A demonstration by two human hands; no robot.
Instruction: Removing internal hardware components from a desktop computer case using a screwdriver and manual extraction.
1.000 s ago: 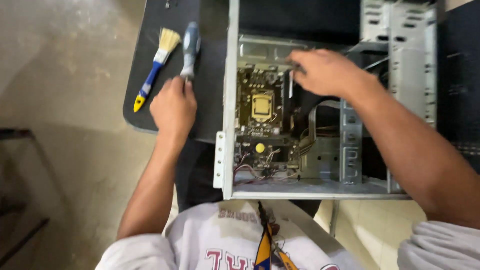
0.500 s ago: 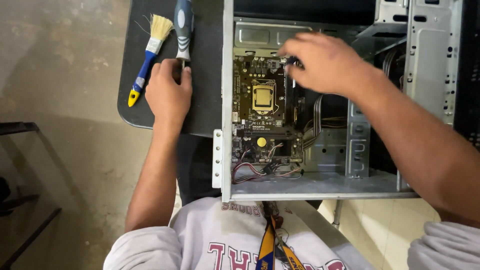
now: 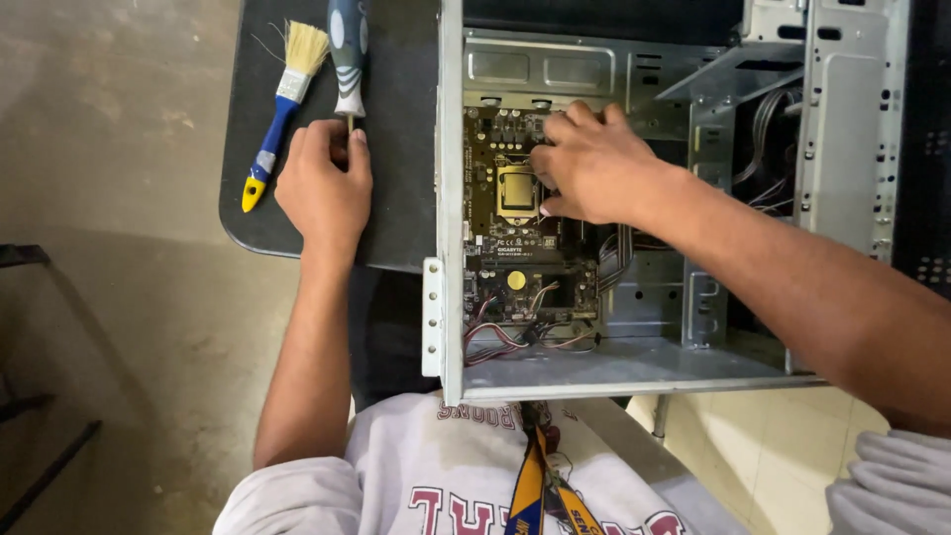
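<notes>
Since the open computer case [image 3: 634,367] lies on its side, the motherboard [image 3: 515,228] faces upward for access; beside it the black table [image 3: 396,198] serves as a tool rest; the right hand [image 3: 594,163] reaches inside, fingers curled against the board beside the processor socket [image 3: 517,190], though what they grip cannot be told; the left hand [image 3: 325,188] pinches the screwdriver [image 3: 347,54] at its shaft; a blue-handled brush [image 3: 282,104] lies alongside, untouched.

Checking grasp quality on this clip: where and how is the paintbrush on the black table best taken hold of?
Take the paintbrush by its blue handle, from above. It lies flat with the bristles pointing away and the yellow tip toward the person, clear of the screwdriver that the left hand touches, so fingers can close across the handle's narrow sides.
</notes>
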